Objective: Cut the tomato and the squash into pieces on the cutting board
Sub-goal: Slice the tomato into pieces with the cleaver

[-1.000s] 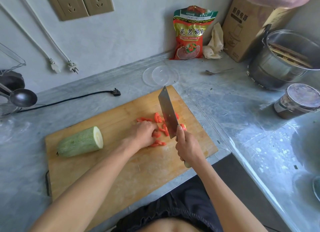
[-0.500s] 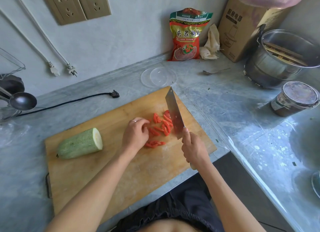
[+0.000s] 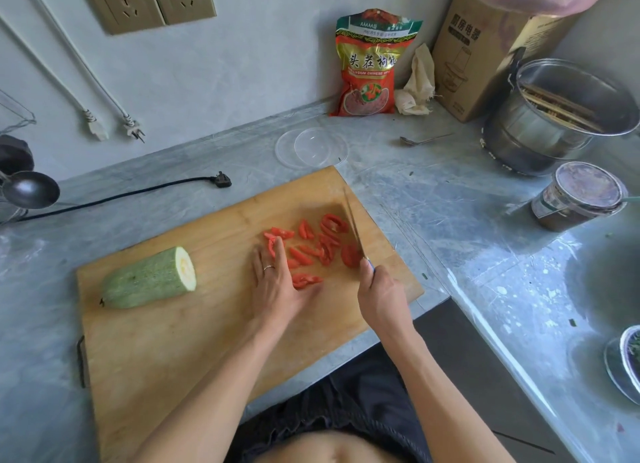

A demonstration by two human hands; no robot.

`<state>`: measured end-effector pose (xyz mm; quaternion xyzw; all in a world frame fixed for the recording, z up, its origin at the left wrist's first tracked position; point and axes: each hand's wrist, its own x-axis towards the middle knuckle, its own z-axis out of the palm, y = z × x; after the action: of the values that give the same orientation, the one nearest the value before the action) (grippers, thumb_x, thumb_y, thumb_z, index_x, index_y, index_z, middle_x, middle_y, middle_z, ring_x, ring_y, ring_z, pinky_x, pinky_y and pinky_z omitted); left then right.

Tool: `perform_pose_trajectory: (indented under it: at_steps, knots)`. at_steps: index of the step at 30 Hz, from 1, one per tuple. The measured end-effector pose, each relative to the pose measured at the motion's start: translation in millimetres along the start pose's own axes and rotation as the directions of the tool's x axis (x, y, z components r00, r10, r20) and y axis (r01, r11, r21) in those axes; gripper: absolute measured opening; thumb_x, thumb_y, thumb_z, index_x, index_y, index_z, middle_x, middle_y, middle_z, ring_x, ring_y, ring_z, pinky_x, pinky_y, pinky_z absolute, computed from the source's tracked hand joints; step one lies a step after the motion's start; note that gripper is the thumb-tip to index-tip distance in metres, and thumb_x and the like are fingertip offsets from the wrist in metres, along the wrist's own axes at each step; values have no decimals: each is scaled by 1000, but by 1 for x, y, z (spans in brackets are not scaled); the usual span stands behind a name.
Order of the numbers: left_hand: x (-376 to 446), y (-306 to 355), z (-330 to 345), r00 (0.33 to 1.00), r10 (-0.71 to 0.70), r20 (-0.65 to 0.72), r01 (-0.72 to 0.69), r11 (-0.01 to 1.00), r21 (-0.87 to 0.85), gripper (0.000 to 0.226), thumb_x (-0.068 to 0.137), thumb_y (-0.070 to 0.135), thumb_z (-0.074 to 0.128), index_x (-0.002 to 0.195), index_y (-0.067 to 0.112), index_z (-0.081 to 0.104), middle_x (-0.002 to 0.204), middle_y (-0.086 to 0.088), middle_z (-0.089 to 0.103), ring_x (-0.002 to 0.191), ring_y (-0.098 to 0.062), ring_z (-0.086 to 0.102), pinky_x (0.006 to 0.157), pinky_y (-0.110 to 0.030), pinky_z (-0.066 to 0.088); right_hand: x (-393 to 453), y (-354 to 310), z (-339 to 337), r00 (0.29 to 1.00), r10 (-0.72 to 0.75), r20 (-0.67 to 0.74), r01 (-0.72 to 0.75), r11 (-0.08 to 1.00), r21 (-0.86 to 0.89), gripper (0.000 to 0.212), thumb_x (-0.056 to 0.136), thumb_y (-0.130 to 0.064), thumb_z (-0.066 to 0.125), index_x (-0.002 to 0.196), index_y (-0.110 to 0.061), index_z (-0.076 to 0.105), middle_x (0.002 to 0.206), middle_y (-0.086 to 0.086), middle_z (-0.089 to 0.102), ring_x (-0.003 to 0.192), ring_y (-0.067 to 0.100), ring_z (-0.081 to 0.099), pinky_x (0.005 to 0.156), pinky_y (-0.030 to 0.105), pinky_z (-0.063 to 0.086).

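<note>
**Red tomato pieces beside an uncut squash**

Red tomato pieces [image 3: 311,251] lie scattered on the right half of the wooden cutting board [image 3: 194,327]; the pale green squash [image 3: 147,279], one end already cut flat, lies well apart on the left half. The left hand [image 3: 277,282] rests flat, fingers straight, against the pieces. The right hand [image 3: 381,296] grips the cleaver [image 3: 353,223], blade edge-on at the pieces' right side. A clear lid [image 3: 311,147] and spoon [image 3: 422,139] lie beyond on the grey counter [image 3: 450,199].

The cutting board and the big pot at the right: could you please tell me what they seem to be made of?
The rectangular tan cutting board looks like wood or bamboo, matte, with faint grain lines. The large round silver pot looks like stainless steel, with a shiny reflective wall.
</note>
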<state>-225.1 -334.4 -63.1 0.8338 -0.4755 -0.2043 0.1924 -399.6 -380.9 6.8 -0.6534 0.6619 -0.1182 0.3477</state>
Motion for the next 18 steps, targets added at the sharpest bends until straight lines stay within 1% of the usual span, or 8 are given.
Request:
perform_pose_trajectory:
  at_steps: [2, 4, 6, 8, 10, 12, 15, 18]
  knots:
    - [1, 3, 0, 998, 66, 18, -65, 998, -21, 130, 65, 84, 52, 158, 11, -1, 161, -27, 14, 150, -43, 7, 122, -49, 9, -2, -6, 3, 999, -21, 50, 20, 1000, 7, 49, 102, -51, 26, 74, -13, 41, 67, 5, 52, 55, 17, 46, 47, 29, 30]
    - [0, 4, -2, 994, 105, 18, -104, 993, -62, 126, 67, 82, 55, 159, 12, 4, 161, -25, 17, 151, -40, 8, 122, -49, 12, -2, -10, 2, 996, -42, 83, 41, 999, 22, 50, 102, -50, 27, 71, -14, 41, 64, 3, 51, 54, 16, 46, 46, 27, 29]
    - [2, -1, -4, 991, 121, -55, -125, 989, -84, 125, 65, 82, 56, 158, 12, 13, 160, -24, 22, 150, -40, 14, 121, -54, 17, 0, -10, -3, 996, -40, 78, 37, 999, 39, 50, 102, -50, 27, 69, -15, 40, 62, 2, 49, 53, 15, 45, 47, 26, 29]
    - [6, -11, -11, 991, 120, -63, -123, 991, -55, 128, 59, 87, 50, 158, 14, 16, 161, -22, 20, 150, -39, 13, 121, -54, 14, 4, -7, -11, 999, -28, 46, 25, 997, 74, 50, 103, -48, 27, 68, -15, 40, 62, 2, 49, 54, 15, 45, 48, 27, 31]
    - [12, -23, -19, 992, 126, -11, -125, 992, 29, 132, 55, 93, 44, 159, 18, 12, 163, -20, 13, 151, -38, 8, 121, -50, 7, 8, -4, -18, 999, -26, 21, 24, 997, 76, 51, 103, -45, 27, 66, -13, 39, 61, 2, 48, 54, 14, 44, 49, 28, 32]
    - [19, -32, -24, 992, 129, 15, -130, 985, 110, 135, 53, 96, 39, 159, 18, 10, 164, -20, 11, 152, -37, 5, 121, -50, 5, 12, -2, -20, 999, -32, 30, 31, 998, 46, 51, 104, -43, 27, 65, -13, 39, 60, 1, 46, 53, 13, 43, 49, 26, 30]
    - [33, -37, -24, 991, 132, 12, -133, 985, 107, 144, 48, 106, 28, 158, 13, 17, 161, -23, 19, 150, -42, 11, 121, -54, 8, 13, -2, -13, 996, -56, 74, 55, 998, 19, 51, 103, -46, 27, 67, -13, 41, 61, 3, 49, 53, 15, 45, 48, 26, 30]
    - [46, -25, -22, 988, 146, 49, -150, 984, 96, 148, 44, 107, 26, 158, 14, 15, 163, -16, 19, 151, -38, 12, 120, -55, 6, 13, -8, -2, 987, -120, 108, 120, 993, 12, 49, 104, -45, 28, 67, -14, 41, 60, 2, 49, 52, 15, 44, 45, 24, 28]
